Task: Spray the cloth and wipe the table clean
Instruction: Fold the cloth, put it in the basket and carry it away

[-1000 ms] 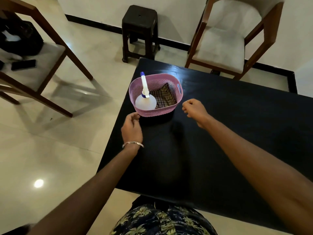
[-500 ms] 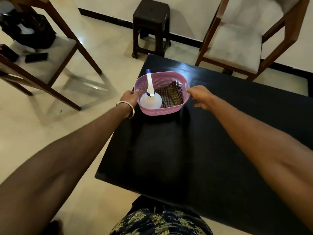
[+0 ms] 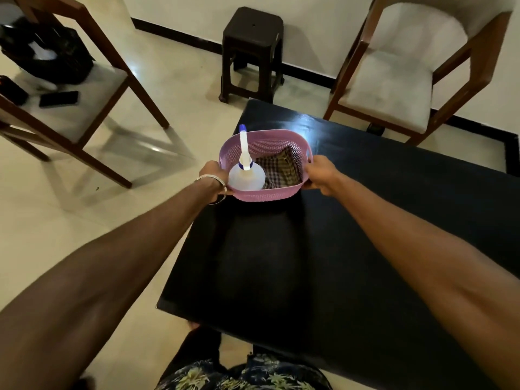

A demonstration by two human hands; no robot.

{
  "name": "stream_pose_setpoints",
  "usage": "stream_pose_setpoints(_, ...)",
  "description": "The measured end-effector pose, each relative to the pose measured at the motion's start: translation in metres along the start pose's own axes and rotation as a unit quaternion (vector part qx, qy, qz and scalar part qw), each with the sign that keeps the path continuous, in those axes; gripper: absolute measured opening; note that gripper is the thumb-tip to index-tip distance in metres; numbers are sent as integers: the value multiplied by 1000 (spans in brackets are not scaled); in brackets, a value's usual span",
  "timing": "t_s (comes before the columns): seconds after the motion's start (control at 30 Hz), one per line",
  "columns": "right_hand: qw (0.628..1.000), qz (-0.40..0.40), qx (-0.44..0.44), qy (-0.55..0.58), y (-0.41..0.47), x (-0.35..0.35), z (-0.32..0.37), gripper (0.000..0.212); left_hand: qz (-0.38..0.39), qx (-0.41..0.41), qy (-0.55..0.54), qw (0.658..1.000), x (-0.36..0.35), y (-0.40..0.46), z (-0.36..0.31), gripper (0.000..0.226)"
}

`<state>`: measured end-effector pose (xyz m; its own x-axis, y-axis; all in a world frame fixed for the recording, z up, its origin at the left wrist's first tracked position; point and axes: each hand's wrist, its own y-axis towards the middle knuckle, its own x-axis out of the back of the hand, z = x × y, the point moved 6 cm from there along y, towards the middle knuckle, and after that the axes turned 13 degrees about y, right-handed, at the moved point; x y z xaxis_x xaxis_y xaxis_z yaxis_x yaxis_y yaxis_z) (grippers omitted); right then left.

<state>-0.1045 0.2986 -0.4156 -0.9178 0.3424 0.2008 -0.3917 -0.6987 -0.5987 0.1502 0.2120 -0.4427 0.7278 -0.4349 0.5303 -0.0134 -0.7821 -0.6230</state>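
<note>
While both hands, left hand (image 3: 213,175) and right hand (image 3: 319,175), grip the pink basket (image 3: 263,194) mid-frame on the black surface (image 3: 351,249), spray bottle (image 3: 246,175) and checked cloth (image 3: 280,170) stay contained, likely for moving together.

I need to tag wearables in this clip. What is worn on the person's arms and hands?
Both forearms are bare, with no sleeves or gloves. The left hand has a thin silver metal bangle at the wrist. The right hand shows nothing worn.

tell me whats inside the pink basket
The pink basket holds a spray bottle on its left and a folded checked cloth on its right. Whatever lies under them is covered.
</note>
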Motion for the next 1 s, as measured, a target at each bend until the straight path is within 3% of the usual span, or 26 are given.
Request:
stream_pose_setpoints(0.47,996,-70,17,54,-41,-156,48,17,69,-93,51,992,158,56,28,10)
stream_pose_setpoints(0.67,993,-87,3,82,-36,-222,66,17,94,-109,95,985,220,112,42,20)
stream_pose_setpoints(0.87,992,-89,6,91,-2,-271,89,18,70,-127,133,980,269,139,31,23)
stream_pose_setpoints(1.0,991,-83,4,102,25,-292,106,16,70,-126,135,980,287,166,18,11)
